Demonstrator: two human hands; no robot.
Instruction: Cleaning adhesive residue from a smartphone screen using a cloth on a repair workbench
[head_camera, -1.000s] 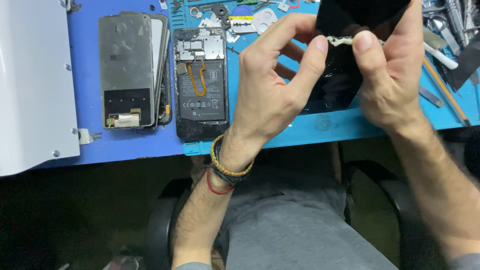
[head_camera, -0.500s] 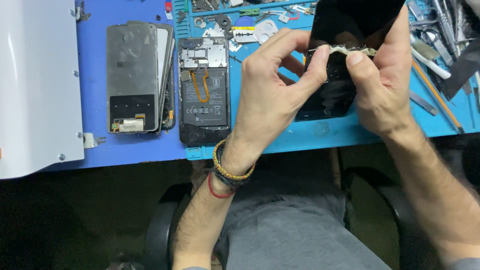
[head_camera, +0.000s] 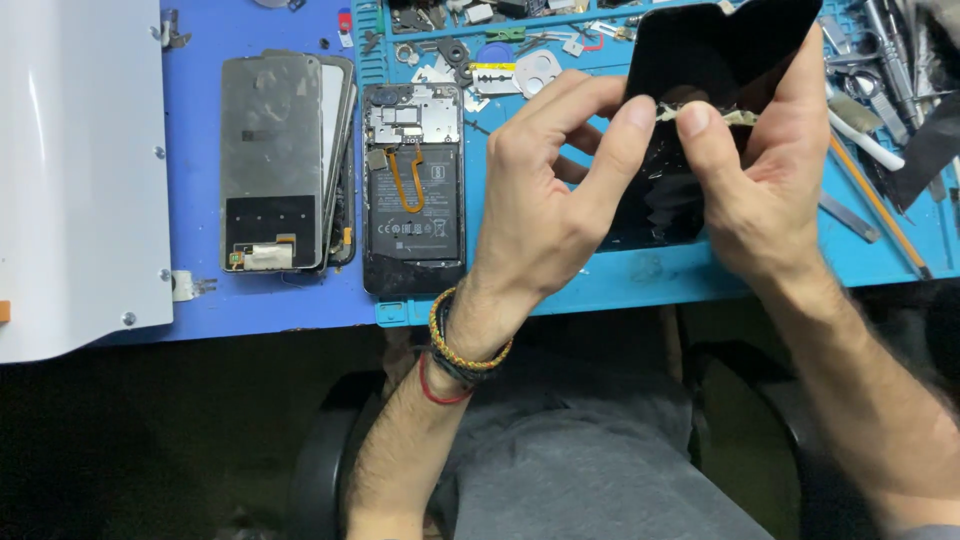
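From my feed I counted two hands at work, one black phone panel (head_camera: 700, 60) held up between them, one opened phone body (head_camera: 413, 190) lying flat on the teal mat (head_camera: 640, 280), and one stack of grey screen panels (head_camera: 275, 160) resting on the blue surface (head_camera: 270, 300) just left of that body; I could make out at least two panels in the stack, but their edges overlapped too much for a sure count. One white slab (head_camera: 75, 170) sat at the far left. A clutter of small parts and several hand tools (head_camera: 870, 150) lay along the top and right of the mat, too many and too small for me to number. My left hand (head_camera: 550, 210) wore three bands at the wrist (head_camera: 462, 350): one braided yellow and dark, one black, one red. Its thumb and forefinger were pinched narrow on a small pale strip (head_camera: 672, 110) at the face of the black panel. My right hand (head_camera: 760, 190) gripped the panel, fingers wrapped behind its right edge, while its thumb pressed close to the same pale strip, nearly meeting the left fingertip. The panel was raised above the mat's right half, tilted toward me.
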